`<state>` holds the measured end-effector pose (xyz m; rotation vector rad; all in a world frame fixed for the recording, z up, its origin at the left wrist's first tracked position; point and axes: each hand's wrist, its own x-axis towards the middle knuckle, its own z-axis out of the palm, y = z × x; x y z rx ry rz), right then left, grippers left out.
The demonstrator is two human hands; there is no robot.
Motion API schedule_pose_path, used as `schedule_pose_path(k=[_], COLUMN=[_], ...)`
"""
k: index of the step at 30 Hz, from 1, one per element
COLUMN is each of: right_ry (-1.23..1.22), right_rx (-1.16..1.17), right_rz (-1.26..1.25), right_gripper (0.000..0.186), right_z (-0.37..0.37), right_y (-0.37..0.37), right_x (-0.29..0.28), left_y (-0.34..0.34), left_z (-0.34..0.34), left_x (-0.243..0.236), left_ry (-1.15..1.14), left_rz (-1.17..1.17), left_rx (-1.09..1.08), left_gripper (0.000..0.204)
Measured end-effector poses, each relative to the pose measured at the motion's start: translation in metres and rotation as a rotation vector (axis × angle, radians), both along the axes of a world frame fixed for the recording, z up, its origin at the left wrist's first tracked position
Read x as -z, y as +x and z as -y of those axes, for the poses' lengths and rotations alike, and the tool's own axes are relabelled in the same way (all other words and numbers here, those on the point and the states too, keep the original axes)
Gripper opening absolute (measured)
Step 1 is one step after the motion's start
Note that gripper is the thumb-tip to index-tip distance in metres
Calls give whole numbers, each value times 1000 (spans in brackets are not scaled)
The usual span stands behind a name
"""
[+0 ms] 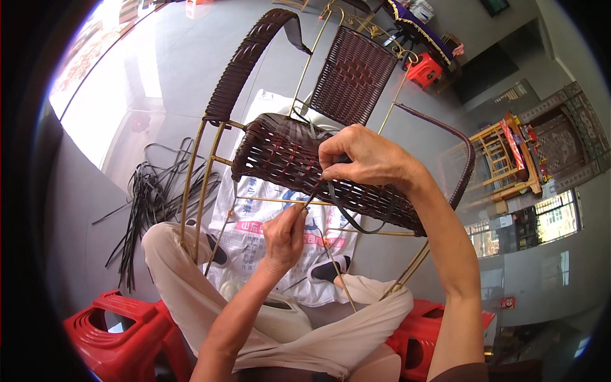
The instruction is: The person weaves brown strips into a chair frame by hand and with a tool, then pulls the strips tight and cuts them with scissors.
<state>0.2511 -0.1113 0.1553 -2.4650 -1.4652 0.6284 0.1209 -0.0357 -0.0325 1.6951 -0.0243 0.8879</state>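
Note:
A chair with a gold metal frame [198, 172] stands tilted between my knees. Its seat [270, 153] is woven from dark brown strips, with openings showing in the weave. Just below the seat's near edge, my left hand [284, 239] is closed in a pinch on a thin dark strip [312, 198]. Above the seat edge my right hand [369, 156] is also closed, thumb and fingers pinching a strip whose end is hidden by the fingers. A loose strip loop [366, 230] hangs under the right hand. Beyond is the woven backrest [351, 73].
A wrapped armrest [245, 60] rises left, its strip end dangling; another armrest [468, 169] curves right. Loose dark strips [146, 207] lie on the grey floor at left. A printed white sack [245, 258] lies beneath. Red stools [121, 331] flank my legs; wooden furniture [503, 159] stands right.

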Motion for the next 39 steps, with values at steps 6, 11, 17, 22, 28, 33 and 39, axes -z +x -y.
schedule_pose_path(k=[6, 11, 17, 22, 28, 33, 39], right_ry=[16, 205, 126, 137, 138, 118, 88], right_rx=[13, 135, 160, 119, 160, 166, 157], right_rz=[-16, -55, -147, -123, -16, 5, 118], right_gripper=[16, 13, 9, 9, 11, 11, 11], right_z=[2, 19, 18, 16, 11, 10, 8], right_y=[-4, -4, 3, 0, -10, -5, -18], right_x=[2, 5, 7, 10, 11, 13, 10], left_y=[2, 4, 4, 3, -12, -28, -24], left_z=[-1, -1, 0, 0, 0, 5, 5], left_x=[-6, -6, -6, -8, -11, 0, -6], left_ry=[-3, -7, 10, -4, 18, -21, -36], left_rz=[-14, -5, 16, 5, -99, -195, -246], left_rx=[22, 32, -7, 3, -27, -57, -86], left_gripper=[8, 8, 8, 8, 6, 3, 3])
